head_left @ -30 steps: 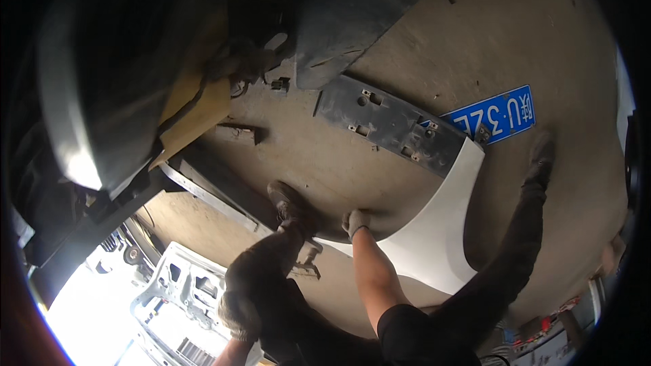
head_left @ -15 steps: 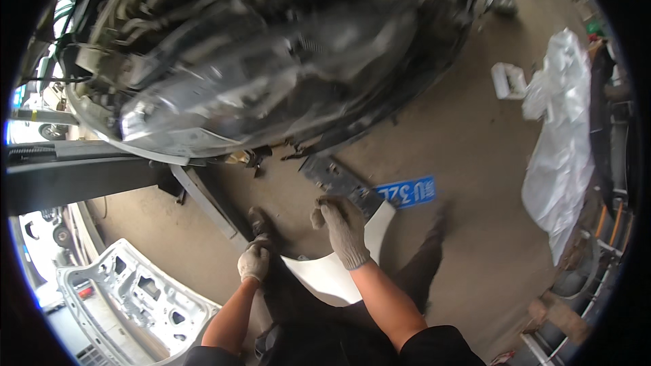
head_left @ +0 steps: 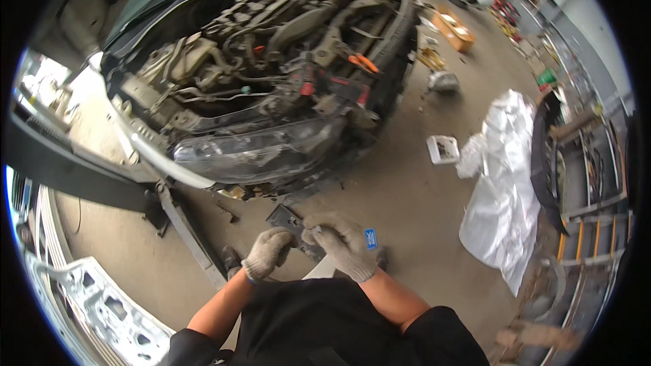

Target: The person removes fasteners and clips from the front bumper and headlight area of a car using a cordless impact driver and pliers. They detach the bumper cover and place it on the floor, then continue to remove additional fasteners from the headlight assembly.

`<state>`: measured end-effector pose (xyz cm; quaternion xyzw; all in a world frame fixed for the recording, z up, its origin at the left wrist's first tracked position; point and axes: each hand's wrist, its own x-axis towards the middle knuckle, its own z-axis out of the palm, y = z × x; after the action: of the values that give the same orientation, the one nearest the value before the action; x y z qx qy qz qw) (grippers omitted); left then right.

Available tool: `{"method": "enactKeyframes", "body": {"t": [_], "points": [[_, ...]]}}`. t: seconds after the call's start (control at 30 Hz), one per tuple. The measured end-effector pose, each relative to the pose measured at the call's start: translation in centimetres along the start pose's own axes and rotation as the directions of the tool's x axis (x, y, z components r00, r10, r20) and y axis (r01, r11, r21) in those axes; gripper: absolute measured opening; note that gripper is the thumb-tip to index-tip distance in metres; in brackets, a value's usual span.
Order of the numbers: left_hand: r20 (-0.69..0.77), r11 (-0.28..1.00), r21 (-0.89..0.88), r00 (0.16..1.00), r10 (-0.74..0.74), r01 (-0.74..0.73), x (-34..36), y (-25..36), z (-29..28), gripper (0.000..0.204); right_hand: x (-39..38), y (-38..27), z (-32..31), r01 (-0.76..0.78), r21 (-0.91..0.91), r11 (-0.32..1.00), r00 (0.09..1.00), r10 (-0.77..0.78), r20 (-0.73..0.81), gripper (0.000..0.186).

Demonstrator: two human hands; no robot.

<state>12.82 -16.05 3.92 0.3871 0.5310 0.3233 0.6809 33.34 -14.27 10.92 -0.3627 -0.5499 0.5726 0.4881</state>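
A stripped car front [head_left: 271,95] with its engine bare fills the far left; a white plastic-wrapped bundle [head_left: 502,183] lies right on the concrete floor [head_left: 407,190], and a white door panel [head_left: 102,305] sits near left. Between them, both gloved hands meet over a dark grey bracket plate [head_left: 288,220]. The left hand [head_left: 266,252] curls shut on its near edge; the right hand [head_left: 342,244] pinches its right end, fingers together.

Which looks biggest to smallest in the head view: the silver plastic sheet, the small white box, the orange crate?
1. Silver plastic sheet, clearly largest.
2. Orange crate.
3. Small white box.
The crate and box look close in size, and the crate lies farther away, so their order is unsure.
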Motion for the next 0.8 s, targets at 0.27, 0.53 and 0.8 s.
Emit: {"method": "enactKeyframes", "body": {"t": [0.27,0.53,0.8], "points": [[0.009,0.984,-0.176,1.000,-0.016,0.017,-1.0,1.2,2.0,0.038,-3.3,2.6,-2.9,0.084,-0.373,0.924,0.995,-0.101,-0.027,0.014],[0.040,1.000,-0.001,0.999,-0.006,0.006,-0.6,2.8,2.9,0.038,-5.1,3.7,-4.9,0.085,-0.433,0.898,0.986,-0.139,-0.094,0.013],[0.071,0.988,-0.090,0.991,-0.117,0.124,-0.6,2.2,3.6,0.037,-5.8,8.0,-5.7,-0.437,0.397,0.807,0.739,0.573,-0.353,0.026]]}}
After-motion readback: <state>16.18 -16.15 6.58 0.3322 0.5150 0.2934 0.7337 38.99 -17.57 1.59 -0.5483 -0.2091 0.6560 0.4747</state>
